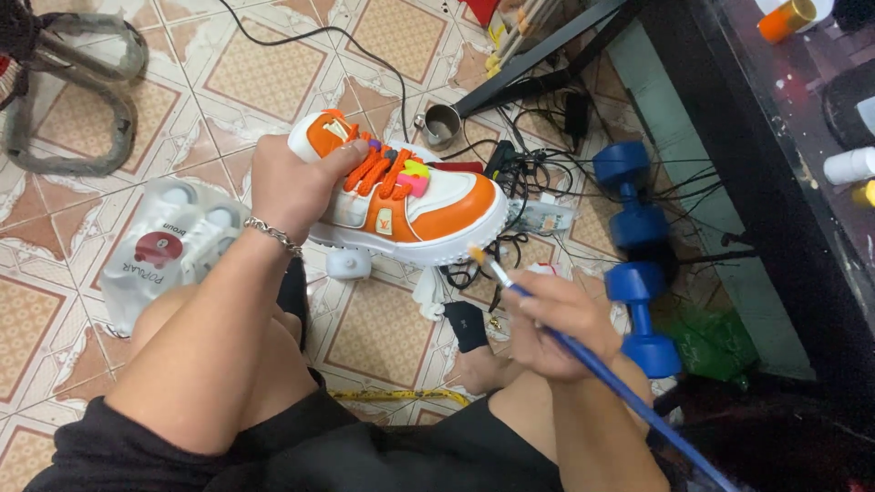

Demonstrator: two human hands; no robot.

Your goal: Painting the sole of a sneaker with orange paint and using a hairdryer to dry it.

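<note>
Black clothing (301,451) is seen at the bottom edge, cut off by the frame, with bare knees rising from it.

Right hand (554,326): closed around a blue paintbrush (583,355). The handle runs down to the lower right and is cut off by the frame; the pale bristle tip lies just beside the sole of the shoe, and contact cannot be made out.

Left hand (293,184): closed on an orange and white shoe (410,205), gripped from the heel side with the fingers over the opening. A chain bracelet (272,234) is worn at the wrist. The shoe is held in the air above the tiled floor (264,68), toe pointing right, orange laces and a small coloured charm visible on top. Its heel and inner side are hidden by the hand.

Under the left forearm: a plastic-wrapped pack of bottles (169,246), partly covered by the arm.

Below the shoe: a small white bottle (348,264) and a black object, hard to identify.

Beyond the shoe: a metal cup (442,125) and a tangle of black cables (529,173).

To the right: two blue dumbbells (638,264), one partly hidden behind the hand, beside a dark table (775,182) bearing small containers cut off at the edge.

Upper left: a grey looped frame (77,91), partly out of view.
</note>
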